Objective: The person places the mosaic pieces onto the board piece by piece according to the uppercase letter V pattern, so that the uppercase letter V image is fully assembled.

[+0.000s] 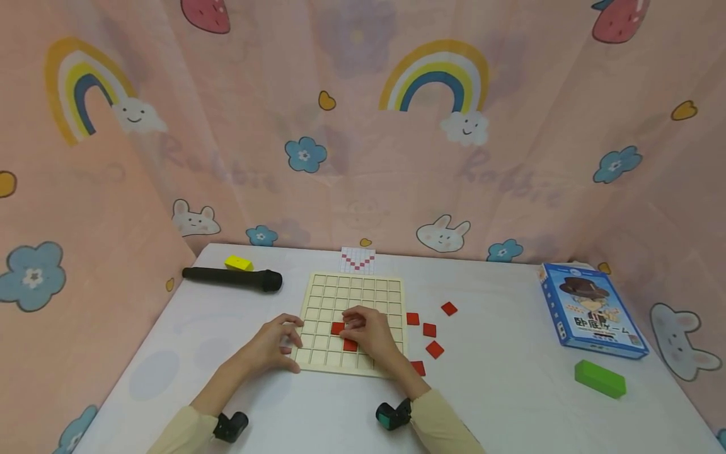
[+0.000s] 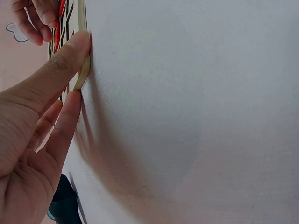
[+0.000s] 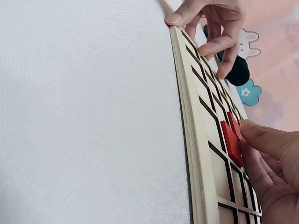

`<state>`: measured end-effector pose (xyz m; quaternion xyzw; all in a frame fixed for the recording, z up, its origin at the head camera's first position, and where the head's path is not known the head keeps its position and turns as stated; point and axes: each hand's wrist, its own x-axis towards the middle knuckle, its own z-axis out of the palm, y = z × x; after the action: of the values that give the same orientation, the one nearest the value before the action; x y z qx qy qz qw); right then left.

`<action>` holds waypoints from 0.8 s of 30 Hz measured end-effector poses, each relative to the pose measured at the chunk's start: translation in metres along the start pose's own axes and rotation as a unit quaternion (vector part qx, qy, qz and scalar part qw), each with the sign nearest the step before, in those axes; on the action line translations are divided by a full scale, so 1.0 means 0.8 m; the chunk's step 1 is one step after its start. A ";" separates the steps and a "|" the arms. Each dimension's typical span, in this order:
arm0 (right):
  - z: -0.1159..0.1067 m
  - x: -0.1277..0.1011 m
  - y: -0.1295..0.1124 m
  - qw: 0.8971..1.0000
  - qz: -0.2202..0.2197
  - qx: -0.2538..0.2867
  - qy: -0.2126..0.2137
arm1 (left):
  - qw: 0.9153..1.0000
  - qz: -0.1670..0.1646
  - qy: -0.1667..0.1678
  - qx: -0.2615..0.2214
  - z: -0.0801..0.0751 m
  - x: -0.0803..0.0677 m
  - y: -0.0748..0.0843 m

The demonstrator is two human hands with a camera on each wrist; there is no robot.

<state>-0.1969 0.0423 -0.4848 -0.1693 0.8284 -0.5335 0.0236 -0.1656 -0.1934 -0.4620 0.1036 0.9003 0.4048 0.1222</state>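
Observation:
A wooden grid board [image 1: 320,301] lies flat on the white table. My left hand [image 1: 266,345] touches its left side, thumb at the near corner and curved fingers spread along the edge. The left wrist view shows the thumb [image 2: 58,63] against that corner. Over the middle of the board, my right hand [image 1: 371,331] has bent fingers and thumb at a red square tile [image 1: 337,328]. Another red tile [image 1: 350,345] sits one row nearer. In the right wrist view the thumb meets the farther red tile [image 3: 235,125]; its fingertips are partly hidden.
Several loose red tiles [image 1: 429,330] lie right of the board. A pattern card [image 1: 358,260] is behind it. A black microphone [image 1: 232,277] and yellow block [image 1: 239,263] are at the back left. At right are a blue game box [image 1: 595,309] and green block [image 1: 600,378].

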 end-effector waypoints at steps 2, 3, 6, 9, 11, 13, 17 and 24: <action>-0.001 0.000 -0.001 1.000 -0.001 0.006 -0.001 | 1.000 -0.003 0.001 0.002 0.000 0.000 0.001; -0.002 -0.001 -0.001 1.000 0.001 0.009 -0.002 | 1.000 -0.005 0.002 0.003 0.000 0.001 0.001; -0.007 -0.004 -0.001 1.000 0.005 0.019 -0.005 | 1.000 -0.005 0.002 0.004 0.000 0.001 0.001; -0.017 -0.010 0.000 0.999 0.022 0.034 -0.004 | 1.000 0.000 0.001 0.003 -0.001 0.000 0.001; -0.026 -0.016 0.002 0.999 0.031 0.039 0.001 | 1.000 0.004 0.001 0.003 -0.001 0.000 0.000; -0.036 -0.022 0.006 0.998 0.039 0.044 0.006 | 1.000 0.005 0.001 0.004 0.000 -0.001 0.000; -0.060 -0.035 0.019 0.999 0.038 0.030 0.009 | 1.000 0.005 0.000 0.010 0.000 0.000 -0.001; -0.107 -0.060 0.029 0.994 0.092 0.029 0.050 | 1.000 0.010 -0.002 0.014 0.000 0.002 -0.002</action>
<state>-0.1768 0.1407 -0.4757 -0.0649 0.8246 -0.5607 0.0366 -0.1674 -0.1937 -0.4636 0.1153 0.9045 0.3931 0.1184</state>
